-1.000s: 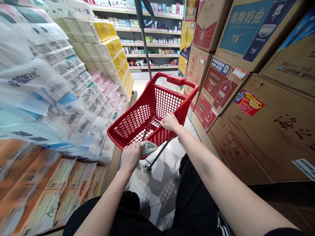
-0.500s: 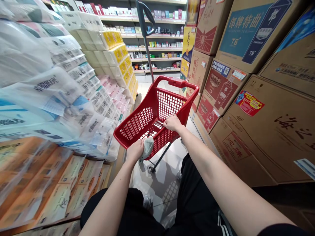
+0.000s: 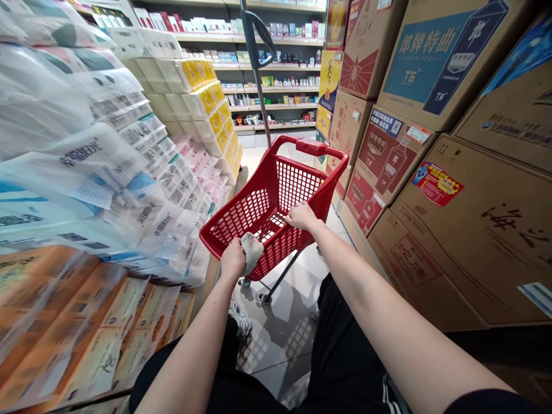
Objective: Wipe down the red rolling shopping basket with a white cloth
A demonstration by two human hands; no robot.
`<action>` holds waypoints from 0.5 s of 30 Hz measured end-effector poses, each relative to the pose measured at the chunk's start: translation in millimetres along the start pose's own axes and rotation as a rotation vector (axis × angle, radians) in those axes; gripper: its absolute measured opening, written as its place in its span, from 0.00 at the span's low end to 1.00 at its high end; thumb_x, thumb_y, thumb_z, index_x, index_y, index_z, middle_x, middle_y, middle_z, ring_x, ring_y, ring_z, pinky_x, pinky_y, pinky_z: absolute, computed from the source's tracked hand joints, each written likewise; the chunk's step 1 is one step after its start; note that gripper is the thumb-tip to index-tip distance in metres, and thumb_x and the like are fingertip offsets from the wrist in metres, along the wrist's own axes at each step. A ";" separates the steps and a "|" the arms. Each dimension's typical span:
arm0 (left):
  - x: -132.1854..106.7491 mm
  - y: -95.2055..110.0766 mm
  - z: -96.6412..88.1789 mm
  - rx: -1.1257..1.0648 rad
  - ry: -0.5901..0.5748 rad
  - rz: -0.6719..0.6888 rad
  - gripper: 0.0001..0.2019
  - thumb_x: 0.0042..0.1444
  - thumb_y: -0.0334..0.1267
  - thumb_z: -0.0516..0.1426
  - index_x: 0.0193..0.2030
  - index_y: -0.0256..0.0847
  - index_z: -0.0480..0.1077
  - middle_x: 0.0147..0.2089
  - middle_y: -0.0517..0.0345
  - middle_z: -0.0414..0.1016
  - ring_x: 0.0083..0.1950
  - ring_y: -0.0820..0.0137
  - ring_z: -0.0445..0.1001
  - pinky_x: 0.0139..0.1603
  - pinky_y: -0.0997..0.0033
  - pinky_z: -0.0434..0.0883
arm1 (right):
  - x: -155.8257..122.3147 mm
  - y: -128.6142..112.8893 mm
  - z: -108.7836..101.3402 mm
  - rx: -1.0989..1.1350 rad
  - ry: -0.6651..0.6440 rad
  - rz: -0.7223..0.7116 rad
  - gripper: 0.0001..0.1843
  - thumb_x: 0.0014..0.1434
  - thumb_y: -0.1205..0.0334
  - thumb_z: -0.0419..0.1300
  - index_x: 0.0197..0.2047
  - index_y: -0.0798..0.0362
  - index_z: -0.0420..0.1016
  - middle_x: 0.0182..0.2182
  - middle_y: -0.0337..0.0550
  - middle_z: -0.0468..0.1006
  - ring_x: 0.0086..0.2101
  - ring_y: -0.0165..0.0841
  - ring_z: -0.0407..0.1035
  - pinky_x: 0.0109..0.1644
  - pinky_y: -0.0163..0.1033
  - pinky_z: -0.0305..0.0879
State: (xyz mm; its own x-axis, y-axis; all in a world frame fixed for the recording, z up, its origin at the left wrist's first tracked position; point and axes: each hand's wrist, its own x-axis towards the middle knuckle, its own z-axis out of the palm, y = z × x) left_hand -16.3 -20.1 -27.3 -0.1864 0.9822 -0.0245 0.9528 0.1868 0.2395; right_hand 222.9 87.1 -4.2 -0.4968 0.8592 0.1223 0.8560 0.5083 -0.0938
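Observation:
A red plastic shopping cart (image 3: 310, 221) with perforated walls stands in front of me on the floor, turned at an angle. My right hand (image 3: 302, 216) is closed over the near rim of its basket. At the rim's left part, my left hand (image 3: 233, 259) is closed on a greyish-white cloth (image 3: 252, 252), which lies against the rim. A grey pole (image 3: 261, 100) with a dark loop handle rises from the cart's far left side. I see into the basket, where the grid floor shows.
Stacked cardboard boxes (image 3: 470, 213) line the right side closely. On the left stand piles of plastic-wrapped paper packs (image 3: 129, 190) and orange packs (image 3: 73, 322). Shelves of small goods (image 3: 276, 72) cross the back. Tiled floor (image 3: 276, 339) lies beneath my legs.
My left hand has slid slightly left along the rim with the cloth. My right hand stays put on the rim. One shoe has shifted left; the cart is nearly unmoved.

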 end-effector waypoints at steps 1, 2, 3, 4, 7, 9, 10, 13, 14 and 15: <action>1.7 -1.3 0.8 -0.009 0.019 -0.003 0.18 0.61 0.42 0.42 0.48 0.38 0.67 0.42 0.46 0.76 0.42 0.62 0.74 0.36 0.69 0.65 | 0.9 0.1 0.4 -0.003 0.004 0.000 0.24 0.64 0.56 0.44 0.34 0.52 0.82 0.40 0.48 0.80 0.44 0.40 0.65 0.55 0.44 0.47; 2.8 -2.9 1.9 -0.014 0.040 0.022 0.18 0.61 0.42 0.42 0.49 0.38 0.66 0.42 0.47 0.76 0.42 0.62 0.74 0.36 0.69 0.65 | 2.0 0.4 0.9 -0.006 0.004 0.003 0.25 0.64 0.56 0.44 0.34 0.52 0.82 0.40 0.48 0.80 0.44 0.40 0.65 0.55 0.45 0.47; 3.0 -4.6 3.5 -0.016 0.057 0.071 0.18 0.62 0.42 0.41 0.47 0.38 0.67 0.42 0.47 0.76 0.42 0.63 0.74 0.37 0.70 0.66 | 3.4 1.0 1.4 -0.009 0.002 0.007 0.25 0.64 0.56 0.44 0.35 0.52 0.82 0.40 0.48 0.80 0.45 0.40 0.64 0.55 0.45 0.47; 2.2 -6.4 5.4 -0.014 0.070 0.138 0.19 0.63 0.42 0.40 0.45 0.38 0.68 0.43 0.47 0.75 0.43 0.64 0.73 0.39 0.70 0.66 | 4.9 1.9 1.9 -0.013 -0.003 0.010 0.25 0.64 0.56 0.43 0.35 0.52 0.81 0.40 0.48 0.79 0.45 0.40 0.64 0.55 0.45 0.47; -6.9 -10.4 11.8 -0.002 0.067 0.339 0.22 0.64 0.42 0.37 0.41 0.38 0.69 0.44 0.49 0.75 0.46 0.66 0.72 0.45 0.68 0.65 | 10.1 5.7 3.5 -0.021 -0.025 0.002 0.25 0.63 0.56 0.43 0.34 0.53 0.81 0.40 0.48 0.79 0.45 0.40 0.63 0.55 0.45 0.46; -15.8 -11.2 15.5 0.033 0.072 0.421 0.20 0.64 0.45 0.40 0.42 0.39 0.69 0.44 0.49 0.75 0.47 0.64 0.72 0.48 0.65 0.64 | 13.4 8.1 4.8 -0.027 -0.032 -0.003 0.25 0.63 0.56 0.43 0.34 0.53 0.81 0.39 0.48 0.79 0.45 0.40 0.63 0.56 0.45 0.45; -19.5 -11.1 16.8 0.070 0.077 0.455 0.19 0.63 0.47 0.42 0.43 0.38 0.68 0.44 0.48 0.75 0.47 0.62 0.72 0.48 0.64 0.64 | 14.8 8.9 5.5 -0.031 -0.028 -0.003 0.25 0.63 0.55 0.43 0.34 0.53 0.81 0.38 0.49 0.79 0.45 0.40 0.63 0.56 0.45 0.45; -22.9 -9.8 18.4 0.197 0.052 0.454 0.17 0.60 0.48 0.48 0.46 0.37 0.66 0.41 0.45 0.76 0.44 0.60 0.74 0.43 0.65 0.65 | 17.2 9.8 7.2 -0.037 -0.009 0.001 0.25 0.63 0.56 0.43 0.33 0.53 0.81 0.38 0.49 0.79 0.44 0.40 0.63 0.55 0.45 0.46; -21.1 -9.3 18.2 0.218 0.019 0.428 0.17 0.59 0.48 0.48 0.47 0.38 0.66 0.40 0.46 0.76 0.42 0.60 0.75 0.40 0.66 0.65 | 17.5 9.8 7.4 -0.038 -0.004 0.002 0.25 0.63 0.56 0.43 0.33 0.54 0.81 0.37 0.49 0.79 0.44 0.40 0.64 0.54 0.45 0.46; -18.0 -8.7 17.8 0.226 -0.020 0.406 0.17 0.59 0.48 0.49 0.48 0.39 0.66 0.40 0.47 0.77 0.41 0.61 0.75 0.37 0.68 0.64 | 17.5 9.7 7.3 -0.038 -0.001 0.001 0.25 0.63 0.56 0.44 0.33 0.54 0.81 0.37 0.49 0.79 0.43 0.40 0.64 0.54 0.45 0.47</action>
State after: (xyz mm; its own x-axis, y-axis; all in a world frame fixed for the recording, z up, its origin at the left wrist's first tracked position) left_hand -16.9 -39.0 -46.2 0.2152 0.9765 0.0079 0.9764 -0.2153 0.0159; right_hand 221.5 107.6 -10.3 -0.4957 0.8600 0.1215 0.8615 0.5046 -0.0563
